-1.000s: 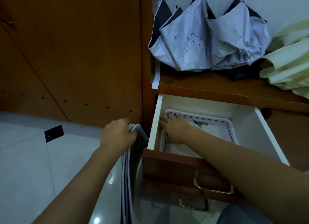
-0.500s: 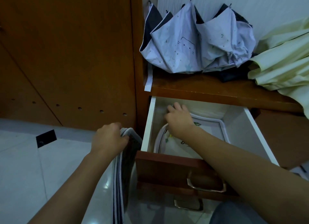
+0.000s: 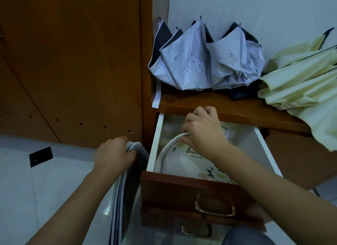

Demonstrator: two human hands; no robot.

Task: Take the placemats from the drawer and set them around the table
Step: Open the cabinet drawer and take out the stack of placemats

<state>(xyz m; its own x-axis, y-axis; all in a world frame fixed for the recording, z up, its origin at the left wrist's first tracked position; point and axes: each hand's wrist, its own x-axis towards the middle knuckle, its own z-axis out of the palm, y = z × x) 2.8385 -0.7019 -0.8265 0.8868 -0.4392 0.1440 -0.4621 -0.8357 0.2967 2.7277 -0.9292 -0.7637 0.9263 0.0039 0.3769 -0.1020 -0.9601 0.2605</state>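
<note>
The white-lined drawer point(image 3: 155, 140) with a brown wooden front stands pulled out. Inside it lies a white placemat point(image 3: 182, 160) with a dark border line, flowers and script lettering. My right hand point(image 3: 202, 131) grips the placemat's left edge and has it curled upward off the drawer bottom. My left hand point(image 3: 114, 155), left of the drawer, holds a bunch of placemats point(image 3: 124, 195) that hang down edge-on, showing white and dark stripes. More of the drawer's contents under my right hand are hidden.
A lilac folded umbrella point(image 3: 206, 62) and a pale yellow umbrella point(image 3: 302, 86) lie on the wooden shelf point(image 3: 228, 107) above the drawer. A brown cabinet door point(image 3: 73, 62) stands to the left. Below are a second drawer handle point(image 3: 197, 230) and glossy white floor tiles point(image 3: 27, 190).
My right hand went from lying flat on the placemat to gripping its left edge and curling it upward. My left hand kept holding its hanging placemats.
</note>
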